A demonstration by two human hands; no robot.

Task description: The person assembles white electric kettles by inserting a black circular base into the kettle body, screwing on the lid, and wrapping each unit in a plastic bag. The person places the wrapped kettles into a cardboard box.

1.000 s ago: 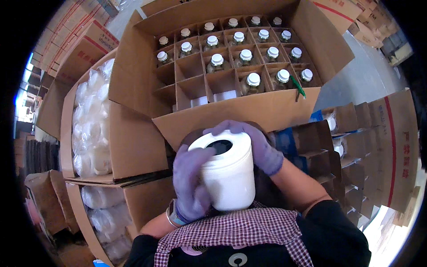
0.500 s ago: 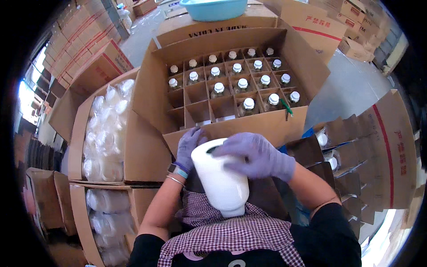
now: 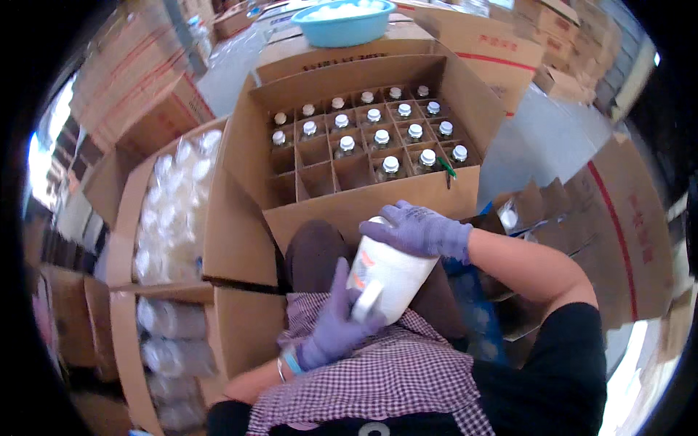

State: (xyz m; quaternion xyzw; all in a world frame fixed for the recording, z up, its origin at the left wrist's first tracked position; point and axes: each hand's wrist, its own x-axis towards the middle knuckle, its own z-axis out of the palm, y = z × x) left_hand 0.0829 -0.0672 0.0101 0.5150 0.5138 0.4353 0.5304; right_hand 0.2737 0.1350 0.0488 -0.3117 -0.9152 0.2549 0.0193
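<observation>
White container [image 3: 407, 272], one, bearing orange marks and a small white handle-like part, tilted, held in front of the wearer between two purple-gloved hands. Right hand [image 3: 422, 231]: fingers bent over the container's upper end and side, palm against it. Left hand [image 3: 336, 328]: curled against the lower left side, thumb raised, fingers about the handle-like part; their exact closure there is partly hidden. Directly below the grip: checked apron [image 3: 371, 381] over the lap. Just beyond the grip: open carton [image 3: 378, 198] with cardboard dividers, holding white-capped bottles [image 3: 390, 166] in most cells; green strip [image 3: 447, 168] at its near edge. Farther beyond: light-blue basin [image 3: 342, 29] with white contents. Left of the grip: two cartons of clear, plastic-looking items [image 3: 174, 207], one nearer the wearer. Right of the grip: divided carton with red-striped flap [image 3: 622, 232]; grey floor [image 3: 534, 138] past it.
</observation>
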